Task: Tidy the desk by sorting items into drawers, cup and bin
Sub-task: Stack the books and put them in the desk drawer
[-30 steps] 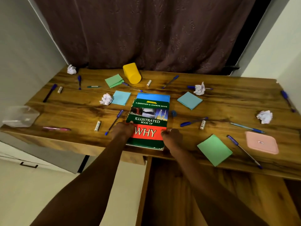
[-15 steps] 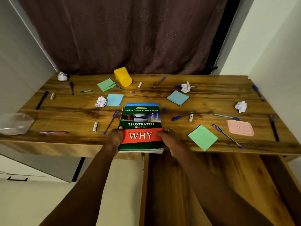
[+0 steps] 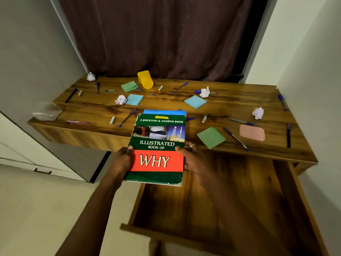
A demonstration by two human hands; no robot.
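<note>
Wooden desk [image 3: 230,106] spans the frame below a dark curtain [image 3: 156,34]; pale walls either side. Below the desk's front edge, a wooden drawer [image 3: 212,200] stands pulled out toward the viewer, its inside bare.

Book [image 3: 158,146], green cover with a red band reading "WHY", is held face up in front of the desk edge, its near half above the open drawer's left part, its far end over the desk front. Left hand [image 3: 120,161] grips the book's left edge, thumb on the cover. Right hand [image 3: 193,159] grips the right edge, thumb on the cover, a ring on one finger. Both hands closed on the book.

On the desk top: yellow cup [image 3: 145,79] lying on its side near the back, mouth toward the front. Clear plastic container [image 3: 47,111] at the left front corner. Pink flat case [image 3: 252,133] toward the right front. Green sticky pad [image 3: 211,137] just right of the book; another green pad [image 3: 129,86] beside the cup; two blue pads [image 3: 134,99] [image 3: 195,101] mid-desk. Four crumpled paper balls: back left corner [image 3: 91,76], beside the left blue pad [image 3: 121,99], back centre-right [image 3: 205,92], right side [image 3: 258,113]. Blue pens scattered across the surface, one [image 3: 236,138] lying between the green pad and the pink case. A pink pen [image 3: 77,122] near the left front edge. Small white cylinders, one [image 3: 112,120] left of the book; cannot tell what they are.
</note>
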